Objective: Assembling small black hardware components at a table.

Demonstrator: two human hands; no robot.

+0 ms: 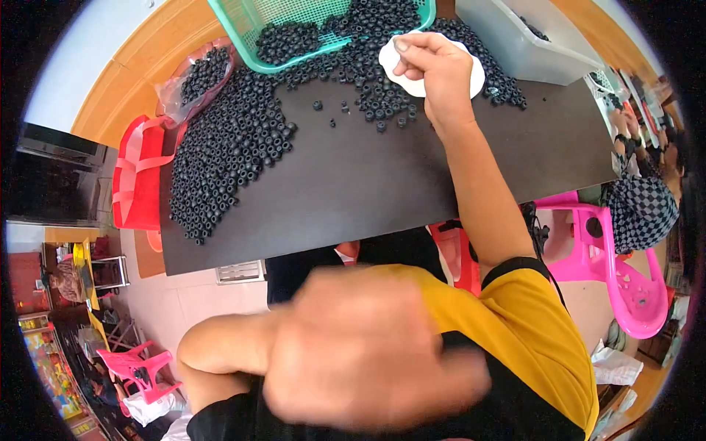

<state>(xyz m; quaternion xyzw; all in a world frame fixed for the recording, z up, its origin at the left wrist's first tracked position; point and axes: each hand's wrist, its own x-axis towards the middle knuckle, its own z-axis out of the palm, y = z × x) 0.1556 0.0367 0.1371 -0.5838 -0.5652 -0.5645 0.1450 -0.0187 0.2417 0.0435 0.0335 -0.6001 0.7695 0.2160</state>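
Observation:
My right hand (447, 82) reaches out over the far part of the dark table (338, 187). Its fingers are curled closed on a white scalloped disc (412, 88), part of which the hand covers. Beneath and around the disc lie many small black beads (235, 140) with holes, heaped along the far side and spread down the left. My left hand (360, 353) is raised close before my chest, away from the table. Motion smears its fingers, so their pose does not show.
A green mesh basket (237, 45) with more beads stands at the far side. Right of it is a translucent bin (515, 48). A plastic bag of beads (209, 73) and a red bag (136, 176) are at the left. Pink chairs (640, 316) and another person (641, 209) are nearby.

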